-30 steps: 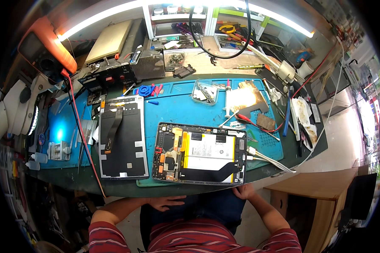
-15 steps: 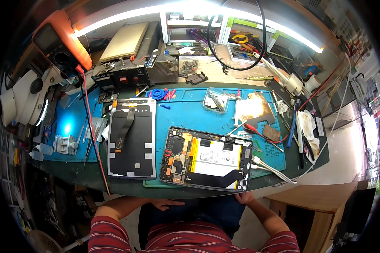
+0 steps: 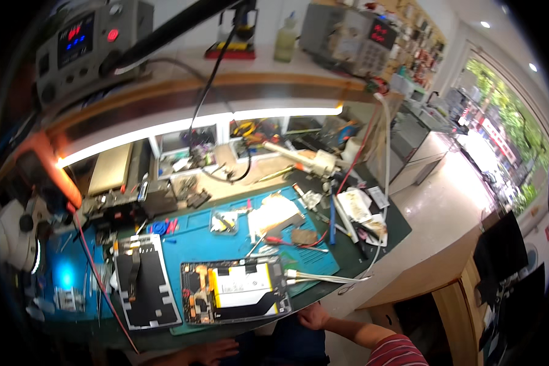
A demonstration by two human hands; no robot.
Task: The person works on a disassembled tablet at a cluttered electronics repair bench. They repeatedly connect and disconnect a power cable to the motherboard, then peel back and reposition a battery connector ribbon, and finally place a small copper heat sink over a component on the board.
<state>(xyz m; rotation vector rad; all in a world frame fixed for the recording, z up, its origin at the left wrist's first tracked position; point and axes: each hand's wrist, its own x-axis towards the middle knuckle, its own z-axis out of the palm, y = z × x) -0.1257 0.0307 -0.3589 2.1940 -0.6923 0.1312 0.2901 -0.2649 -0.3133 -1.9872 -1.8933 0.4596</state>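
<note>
While the tablet (image 3: 236,290) stretches left to right, left hand (image 3: 215,352) lies outstretched; right hand's (image 3: 314,316) grip is unclear.

We look through the left of two wide fisheye cameras worn side by side on the person's head, so our view drops from above and behind the left fingers (image 3: 227,346) and right fingers (image 3: 305,315), which sit low in it. It faces forward, angled down and partly rightward: the bench (image 3: 398,235) spreads beyond the fingers, the opened tablet (image 3: 241,285) fairly near them, while a shelf (image 3: 256,79) rises farther ahead. Well off to the fingers' right we take in pale floor (image 3: 436,192) and a bright window (image 3: 521,116). Straight edges bow toward the rim.
</note>
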